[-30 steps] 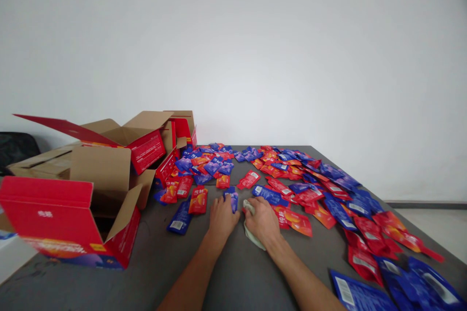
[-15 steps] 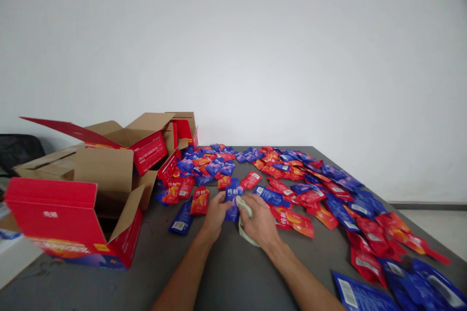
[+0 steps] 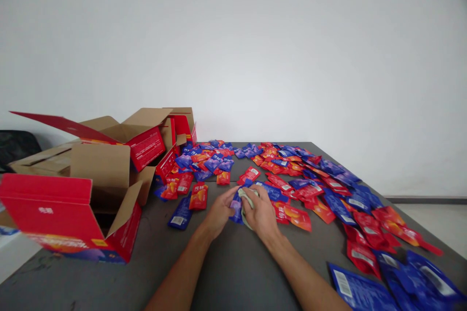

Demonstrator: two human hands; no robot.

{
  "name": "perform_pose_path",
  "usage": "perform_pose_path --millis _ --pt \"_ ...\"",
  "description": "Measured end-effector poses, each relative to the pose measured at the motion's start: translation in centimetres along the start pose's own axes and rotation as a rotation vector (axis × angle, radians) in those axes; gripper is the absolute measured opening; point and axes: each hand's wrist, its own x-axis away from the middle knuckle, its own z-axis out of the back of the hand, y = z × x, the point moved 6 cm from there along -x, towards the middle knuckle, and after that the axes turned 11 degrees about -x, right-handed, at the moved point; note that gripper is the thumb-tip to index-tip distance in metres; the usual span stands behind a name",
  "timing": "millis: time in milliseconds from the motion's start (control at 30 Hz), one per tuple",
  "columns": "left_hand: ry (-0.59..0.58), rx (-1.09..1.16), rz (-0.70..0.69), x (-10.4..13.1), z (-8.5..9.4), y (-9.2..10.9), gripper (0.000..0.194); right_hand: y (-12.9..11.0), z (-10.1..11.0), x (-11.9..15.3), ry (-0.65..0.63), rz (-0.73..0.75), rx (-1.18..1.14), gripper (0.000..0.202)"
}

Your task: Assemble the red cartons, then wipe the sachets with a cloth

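Near the middle of the dark table, my left hand (image 3: 219,213) grips the left edge of a blue pouch (image 3: 236,208). My right hand (image 3: 261,211) is closed on a pale green cloth (image 3: 248,200), which presses against the pouch's right side and hides part of it. A red pouch (image 3: 199,196) and a blue pouch with a white label (image 3: 180,213) lie to the left of my left hand. Just right of my right hand lie red and orange pouches (image 3: 297,217).
Open red cardboard boxes (image 3: 47,211) stand along the left side. Mixed red and blue pouches form a pile (image 3: 206,160) at the back left and a long spread (image 3: 339,206) down the right. The grey table (image 3: 237,272) meets a white wall behind.
The blue pouch has tilted and is now more covered by my hands and the cloth. My right hand has moved slightly with the cloth over it. The view has shifted a little.
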Motion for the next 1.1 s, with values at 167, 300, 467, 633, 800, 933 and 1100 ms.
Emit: perform_pose_path --millis 167,300,467,633,800,933,1100 --pt "-0.011 -0.047 -0.022 0.0 -0.1 0.0 0.085 0.7 1.0 -0.5 0.112 0.007 0.007 0.033" --pt "0.062 -0.039 -0.033 -0.2 0.8 -0.1 0.082 -0.8 -0.2 0.2 -0.018 0.09 -0.036 0.032" --pt "0.165 0.015 -0.09 -0.5 2.1 -0.1 0.073 -3.0 -2.2 1.5 -0.219 0.138 -0.067 0.032" --pt "0.274 0.036 -0.087 -0.7 2.9 -0.3 0.071 -2.0 -1.3 0.9 -0.077 0.055 -0.145 0.03" --pt "0.457 0.037 -0.068 -0.3 4.1 -0.4 0.067 -0.7 0.4 0.1 0.107 -0.062 -0.216 0.027" --pt "0.478 0.044 -0.072 0.1 4.0 -0.1 0.059 -1.5 -0.1 0.3 0.048 -0.021 -0.277 0.026" --pt "0.359 0.242 0.017 -0.2 2.1 -0.8 0.045 -3.3 -1.1 1.0 -0.063 0.084 -0.322 0.031"
